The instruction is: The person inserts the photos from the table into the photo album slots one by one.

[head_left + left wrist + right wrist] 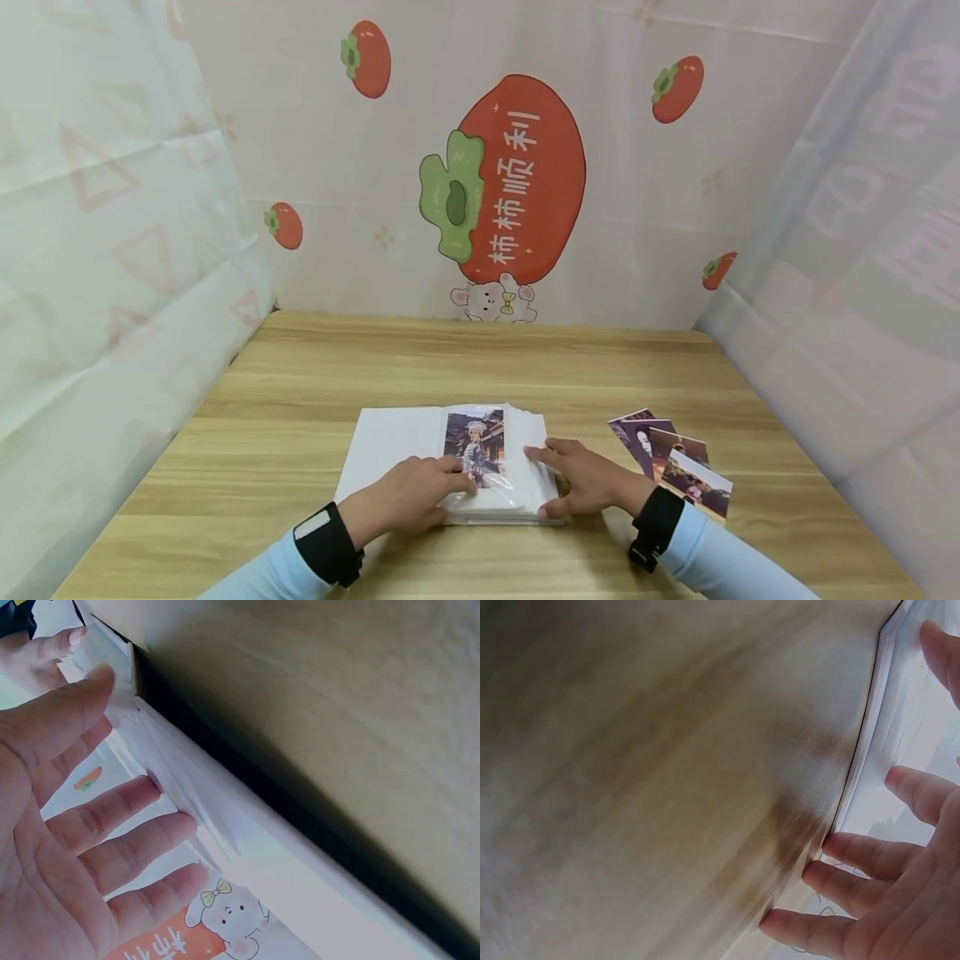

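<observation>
A white photo album (pixel 388 446) lies open at the front middle of the table. Under a clear sleeve on its right-hand page is a photo (pixel 480 437) of a figure in a pale hat. My left hand (pixel 411 493) rests on the album near the spine, its fingertips overlapping the photo's lower left corner. In the left wrist view, the fingers (pixel 120 855) are spread and fairly straight along the pages. At the album's right edge, my right hand (pixel 588 479) touches the page stack with fingertips and thumb. Its fingers (pixel 877 855) look extended in the right wrist view.
Several loose photos (pixel 697 483) lie fanned on the wooden table (pixel 300 358), right of the album and partly behind the right wrist. Printed cloth walls (pixel 330 150) enclose the table at the back and both sides.
</observation>
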`<state>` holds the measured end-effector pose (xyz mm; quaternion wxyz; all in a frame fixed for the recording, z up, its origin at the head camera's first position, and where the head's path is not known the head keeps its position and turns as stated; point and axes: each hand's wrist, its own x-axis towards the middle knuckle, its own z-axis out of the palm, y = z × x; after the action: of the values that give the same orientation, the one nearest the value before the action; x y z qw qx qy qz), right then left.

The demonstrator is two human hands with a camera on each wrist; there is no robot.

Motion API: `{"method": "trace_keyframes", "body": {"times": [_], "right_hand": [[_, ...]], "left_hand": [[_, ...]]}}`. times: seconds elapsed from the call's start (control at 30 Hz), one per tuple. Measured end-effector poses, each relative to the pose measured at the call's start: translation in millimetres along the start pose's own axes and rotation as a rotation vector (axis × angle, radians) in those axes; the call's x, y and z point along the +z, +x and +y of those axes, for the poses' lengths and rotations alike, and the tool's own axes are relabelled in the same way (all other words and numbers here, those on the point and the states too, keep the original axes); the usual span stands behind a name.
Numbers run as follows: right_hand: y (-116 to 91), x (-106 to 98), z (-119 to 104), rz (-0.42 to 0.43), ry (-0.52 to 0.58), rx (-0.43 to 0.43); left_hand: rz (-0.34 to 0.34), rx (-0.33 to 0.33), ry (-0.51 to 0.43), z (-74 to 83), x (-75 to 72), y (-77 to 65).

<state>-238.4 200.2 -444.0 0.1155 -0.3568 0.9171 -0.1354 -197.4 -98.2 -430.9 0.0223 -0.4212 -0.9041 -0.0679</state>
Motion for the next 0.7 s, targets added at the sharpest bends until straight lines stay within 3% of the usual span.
{"method": "trace_keyframes", "body": {"times": [0.5,0.7], "right_hand": [[1.2,2.8,1.5,0.005,0.012,-0.018],[0.4,3.9,4.2,0.006,0.02,-0.016]], "left_hand": [[0.037,0.031,-0.105,-10.2,-3.4,0.6],[0.03,-0.002,-0.128,-10.3,-2.5,-0.5]]}}
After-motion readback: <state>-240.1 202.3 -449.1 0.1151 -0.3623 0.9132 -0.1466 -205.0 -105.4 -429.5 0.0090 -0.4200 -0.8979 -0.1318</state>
